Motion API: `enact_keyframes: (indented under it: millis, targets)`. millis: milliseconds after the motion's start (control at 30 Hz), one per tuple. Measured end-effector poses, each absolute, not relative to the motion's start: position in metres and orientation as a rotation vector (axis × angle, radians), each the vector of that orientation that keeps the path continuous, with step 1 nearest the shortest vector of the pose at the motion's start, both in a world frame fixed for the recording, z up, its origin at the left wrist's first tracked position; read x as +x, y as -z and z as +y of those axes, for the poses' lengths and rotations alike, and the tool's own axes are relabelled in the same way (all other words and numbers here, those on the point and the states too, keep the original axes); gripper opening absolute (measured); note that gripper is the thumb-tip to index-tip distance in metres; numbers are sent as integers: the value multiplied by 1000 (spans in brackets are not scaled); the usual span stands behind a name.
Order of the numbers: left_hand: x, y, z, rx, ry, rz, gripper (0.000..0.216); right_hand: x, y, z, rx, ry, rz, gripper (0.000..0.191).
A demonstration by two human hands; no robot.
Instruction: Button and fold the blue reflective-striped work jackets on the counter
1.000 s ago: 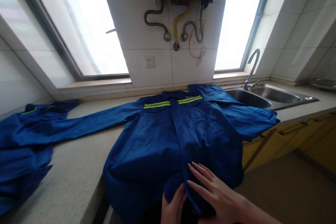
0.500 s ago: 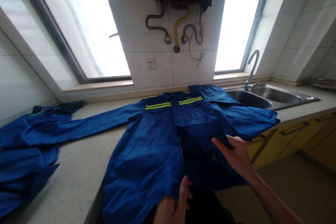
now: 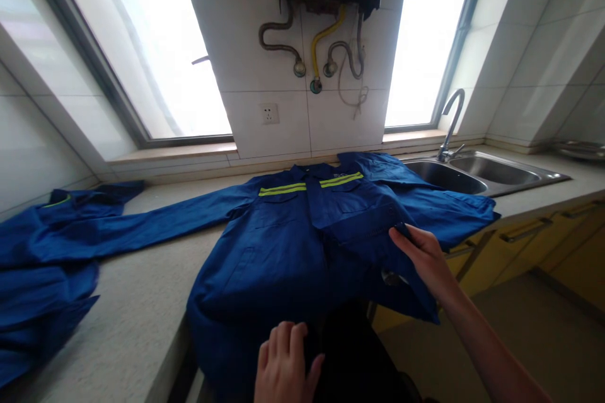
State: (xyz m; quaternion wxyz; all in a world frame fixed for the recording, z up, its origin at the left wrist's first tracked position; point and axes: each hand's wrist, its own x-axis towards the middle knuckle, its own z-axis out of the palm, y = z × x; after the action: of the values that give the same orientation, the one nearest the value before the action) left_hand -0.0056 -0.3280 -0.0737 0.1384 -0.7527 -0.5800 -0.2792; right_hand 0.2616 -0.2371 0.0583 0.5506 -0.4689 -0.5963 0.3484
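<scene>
A blue work jacket (image 3: 278, 245) with yellow-green reflective stripes lies face up on the speckled countertop (image 3: 137, 315), sleeves spread to both sides. My right hand (image 3: 423, 258) pinches the jacket's right front hem and holds it folded up over the chest. My left hand (image 3: 283, 365) rests at the lower front edge of the jacket, fingers curled on the cloth near the counter's edge.
Another blue garment (image 3: 38, 277) is heaped at the counter's left end. A double steel sink (image 3: 482, 173) with a tap (image 3: 451, 123) sits at the right. Yellow cabinet fronts (image 3: 529, 245) are below. A wall socket (image 3: 268, 113) and heater pipes (image 3: 312, 53) are behind.
My right hand left the lower hem and lifted the jacket's right front panel up and back toward the chest. My left hand shifted left along the bottom edge.
</scene>
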Motion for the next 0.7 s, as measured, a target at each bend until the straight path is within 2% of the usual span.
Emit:
enact_keyframes:
  millis: [100, 200, 333, 500, 700]
  targets:
    - [-3, 104, -316, -2411, 787, -1475, 28, 263, -55, -232, -1068, -893, -1333, 36]
    - [15, 126, -312, -2361, 1051, -1368, 20, 264, -54, -230, -1049, -947, -1300, 35]
    - [37, 114, -297, -2072, 1297, -1467, 29, 262, -56, -231, -1085, -1026, -1352, 39]
    - [56, 73, -252, -2007, 1097, -1656, 49, 259, -60, -229, -1072, -1029, -1363, 39]
    - [70, 68, -229, -1953, 822, -1829, 54, 254, -70, -207, -996, -1060, -1292, 42]
